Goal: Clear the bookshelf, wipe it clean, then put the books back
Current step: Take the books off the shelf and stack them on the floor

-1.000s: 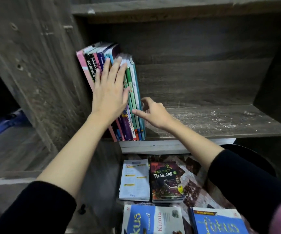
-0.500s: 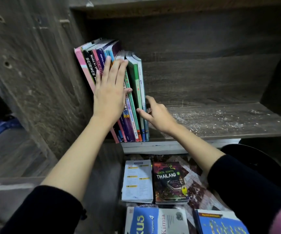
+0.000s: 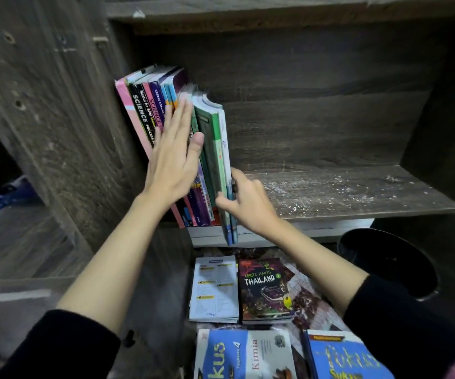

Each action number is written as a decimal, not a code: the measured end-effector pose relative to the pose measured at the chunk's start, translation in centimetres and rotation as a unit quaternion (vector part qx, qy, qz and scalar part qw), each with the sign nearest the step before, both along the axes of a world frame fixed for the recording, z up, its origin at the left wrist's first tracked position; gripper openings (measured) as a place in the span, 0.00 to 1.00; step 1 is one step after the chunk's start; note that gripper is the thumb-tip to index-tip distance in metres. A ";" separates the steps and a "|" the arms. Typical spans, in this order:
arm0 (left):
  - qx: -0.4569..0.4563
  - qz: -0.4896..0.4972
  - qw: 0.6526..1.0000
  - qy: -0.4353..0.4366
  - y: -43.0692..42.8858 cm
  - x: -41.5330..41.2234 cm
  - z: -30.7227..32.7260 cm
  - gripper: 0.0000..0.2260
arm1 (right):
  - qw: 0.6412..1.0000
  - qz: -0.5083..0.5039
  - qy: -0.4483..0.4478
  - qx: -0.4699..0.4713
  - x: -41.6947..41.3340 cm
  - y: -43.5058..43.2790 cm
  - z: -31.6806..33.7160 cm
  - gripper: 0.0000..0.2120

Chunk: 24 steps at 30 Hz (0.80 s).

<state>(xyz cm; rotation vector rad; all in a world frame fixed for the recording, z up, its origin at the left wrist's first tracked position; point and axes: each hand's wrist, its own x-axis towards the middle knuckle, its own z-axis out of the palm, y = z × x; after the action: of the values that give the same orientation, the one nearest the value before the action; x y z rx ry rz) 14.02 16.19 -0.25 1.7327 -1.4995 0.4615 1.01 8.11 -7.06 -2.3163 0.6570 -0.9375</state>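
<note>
Books (image 3: 149,105) on shelf (image 3: 344,192): left hand (image 3: 174,165) presses them, fingers (image 3: 178,119) straight; right hand (image 3: 251,203) pinches green book (image 3: 211,149)

The row of books (image 3: 145,113) stands on the shelf (image 3: 344,187) and leans to the left, with the left hand (image 3: 175,160) flat on its spines. Just right of this hand, the green books (image 3: 211,149) stick out of the row, pinched by the right hand (image 3: 248,203). Right of that hand, the dark board carries white dust. Below both hands the THAILAND book (image 3: 264,291) lies flat.
</note>
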 end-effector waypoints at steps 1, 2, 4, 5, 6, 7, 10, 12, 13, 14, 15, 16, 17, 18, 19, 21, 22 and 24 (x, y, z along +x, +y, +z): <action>-0.028 -0.028 0.998 0.056 0.3 -0.6 -0.5 0.27 | 1.000 0.006 -0.003 -0.009 -0.4 0.3 -0.2 0.23; -0.057 -0.051 0.991 0.112 0.8 -1.2 -1.2 0.30 | 1.000 0.011 -0.001 -0.014 -0.7 0.5 -0.5 0.24; -0.099 -0.081 0.970 0.208 1.2 -2.4 -2.7 0.38 | 1.000 0.021 0.007 -0.020 -1.4 0.5 -0.5 0.28; -0.108 -0.089 0.958 0.249 1.2 -2.9 -3.3 0.42 | 0.999 0.028 0.011 -0.017 -1.8 0.4 -0.4 0.29; -0.110 -0.094 0.948 0.282 1.1 -3.4 -3.8 0.45 | 0.999 0.038 0.008 -0.001 -2.2 0.2 -0.3 0.28; -0.111 -0.096 0.941 0.305 0.8 -3.8 -4.1 0.47 | 0.998 0.050 -0.002 0.036 -2.5 0.0 -0.2 0.26; -0.114 -0.067 0.939 0.317 -0.1 -5.5 -4.9 0.47 | 0.962 0.096 -0.083 0.243 -2.5 -1.0 -0.4 0.18; -0.132 -0.019 0.944 0.302 -0.9 -6.4 -5.6 0.43 | 0.921 0.124 -0.127 0.347 -2.1 -1.8 -0.9 0.19; -0.146 0.003 0.945 0.292 -1.4 -6.7 -6.0 0.42 | 0.909 0.129 -0.140 0.372 -1.8 -2.2 -1.1 0.20; -0.164 0.022 0.945 0.281 -1.8 -7.0 -6.4 0.40 | 0.902 0.125 -0.149 0.386 -1.5 -2.6 -1.3 0.21; -0.182 0.038 0.944 0.272 -2.3 -7.0 -6.9 0.39 | 0.895 0.119 -0.159 0.399 -1.0 -3.1 -1.4 0.22; -0.198 0.052 0.941 0.269 -2.7 -7.1 -7.2 0.38 | 0.892 0.101 -0.163 0.410 -0.4 -3.7 -1.5 0.22; -0.212 0.065 0.938 0.268 -3.0 -7.1 -7.5 0.37 | 0.889 0.084 -0.167 0.418 0.3 -4.3 -1.7 0.22; -0.223 0.075 0.935 0.265 -3.3 -7.1 -7.8 0.36 | 0.892 0.062 -0.164 0.416 1.1 -5.1 -1.8 0.22; -0.234 0.082 0.933 0.261 -3.4 -7.2 -7.9 0.35 | 0.896 0.050 -0.158 0.412 1.7 -5.8 -1.8 0.23; -0.252 0.088 0.929 0.257 -3.9 -7.3 -8.3 0.33 | 0.911 0.034 -0.125 0.391 3.1 -7.2 -1.8 0.25; -0.259 0.089 0.926 0.258 -4.0 -7.2 -8.4 0.32 | 0.918 0.028 -0.105 0.382 3.9 -7.9 -1.8 0.26; -0.268 0.087 0.921 0.269 -4.2 -7.2 -8.7 0.30 | 0.927 0.028 -0.082 0.365 5.3 -8.8 -1.6 0.29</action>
<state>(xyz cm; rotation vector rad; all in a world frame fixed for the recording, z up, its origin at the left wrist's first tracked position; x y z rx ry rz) 6.84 12.01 -8.93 1.3969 -0.7398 0.3943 6.27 -0.65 -8.63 -1.5697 0.7129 -0.6884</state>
